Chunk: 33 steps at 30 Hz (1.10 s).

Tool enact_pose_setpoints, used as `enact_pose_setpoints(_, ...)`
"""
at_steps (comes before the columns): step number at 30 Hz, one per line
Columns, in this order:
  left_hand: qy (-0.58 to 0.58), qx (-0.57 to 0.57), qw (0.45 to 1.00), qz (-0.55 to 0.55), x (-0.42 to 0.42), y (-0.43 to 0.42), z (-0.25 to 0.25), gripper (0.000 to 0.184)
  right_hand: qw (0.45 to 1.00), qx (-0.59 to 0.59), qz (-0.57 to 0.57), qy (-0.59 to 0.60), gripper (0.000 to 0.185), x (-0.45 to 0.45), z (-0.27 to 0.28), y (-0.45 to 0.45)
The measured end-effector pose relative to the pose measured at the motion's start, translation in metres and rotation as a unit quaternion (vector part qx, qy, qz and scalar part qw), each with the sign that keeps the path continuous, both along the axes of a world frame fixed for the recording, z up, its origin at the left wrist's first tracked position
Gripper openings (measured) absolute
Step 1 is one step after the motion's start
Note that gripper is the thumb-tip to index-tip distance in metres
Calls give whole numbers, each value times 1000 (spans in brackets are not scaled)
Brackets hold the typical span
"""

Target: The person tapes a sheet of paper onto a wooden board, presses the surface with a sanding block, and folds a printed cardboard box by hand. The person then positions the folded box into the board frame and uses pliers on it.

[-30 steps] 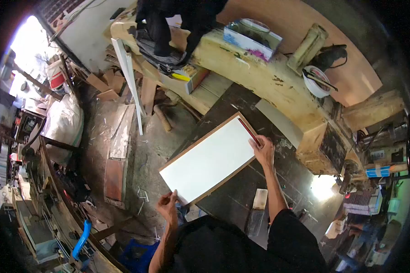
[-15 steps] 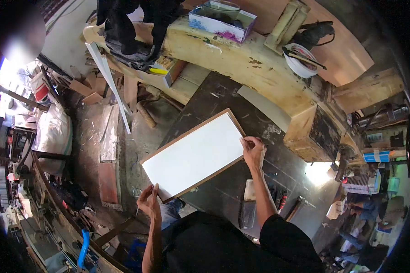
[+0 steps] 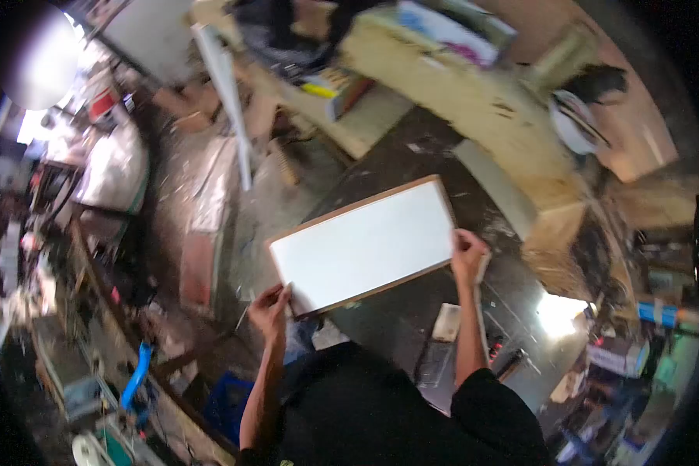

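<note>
A white rectangular panel [image 3: 365,245] with thin brown edges is held up in front of my body, tilted with its right end farther away. My left hand [image 3: 270,312] pinches its near left corner between thumb and fingers. At the right end, my right hand [image 3: 468,255] grips the edge with the thumb on the white face. Beneath the panel lies a dark machine table [image 3: 380,330], partly hidden by it. A dark flat tool with a pale block [image 3: 446,322] rests on that table beside my right forearm.
A large cream machine body [image 3: 435,81] runs across the far side, with a printed box [image 3: 454,31] and a white bowl [image 3: 573,124] on it. A long white strip [image 3: 227,101] leans at left. A blue curved pipe [image 3: 137,377] stands at lower left.
The head view has turned, so the surroundings appear shifted and blurred. The panel sits slightly farther right and more level in view; both hands keep their hold on it.
</note>
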<state>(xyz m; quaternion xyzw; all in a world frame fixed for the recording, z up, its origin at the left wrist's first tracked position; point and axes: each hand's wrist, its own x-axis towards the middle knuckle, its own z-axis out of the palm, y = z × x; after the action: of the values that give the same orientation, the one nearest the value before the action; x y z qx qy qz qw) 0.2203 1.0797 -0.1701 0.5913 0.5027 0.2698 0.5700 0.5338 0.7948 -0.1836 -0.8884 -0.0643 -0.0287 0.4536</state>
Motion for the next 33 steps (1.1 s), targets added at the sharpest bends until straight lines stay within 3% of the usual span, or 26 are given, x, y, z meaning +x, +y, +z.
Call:
enact_pose_setpoints(1, -43, -28, 999, -5, -5, 2, -5, 31, 1000, -11, 5, 5, 16, -1, 7, 0)
enact_pose_setpoints(7, -16, -40, 999, -2, 2, 4, 11, 30, 999, -46, 22, 18, 19, 16, 0, -6)
enact_pose_setpoints(10, -73, -83, 994, -13, -1, 7, 3, 31, 1000, 10, 25, 14, 21, 17, -11, -9)
enact_pose_setpoints(11, -27, -58, 998, -1, 0, 6, 2, 31, 1000, 21, 14, -2, 20, 14, -15, -8)
enact_pose_setpoints(16, -31, -21, 999, -1, -3, 9, -3, 29, 998, 43, 27, 42, 18, 15, -19, -5)
enact_pose_setpoints(19, -16, 39, 999, -13, 3, 5, 2, 27, 1000, -12, 11, 22, 13, 15, -26, -7)
enact_pose_setpoints(20, -40, 85, 996, -12, 2, 5, -11, 27, 996, -87, 8, -24, 13, 13, -7, -3)
enact_pose_setpoints(22, 25, 129, 991, -33, 3, 3, -5, 36, 980, -190, -3, -63, 20, 1, 50, 15)
enact_pose_setpoints(25, 46, 170, 984, -23, 6, 0, -1, 42, 998, 31, 54, 9, 21, -9, 172, 35)
enact_pose_setpoints(27, 48, 186, 981, -12, 1, 1, 1, 44, 980, 24, 19, -199, 21, 4, 238, 28)
enact_pose_setpoints(31, 67, 180, 981, -19, 1, 8, -5, 54, 915, -145, 51, -374, 48, 87, 330, -17)
enact_pose_setpoints(33, 50, 176, 983, -22, 0, 10, -3, 59, 896, -235, 152, -346, 58, 128, 342, -35)
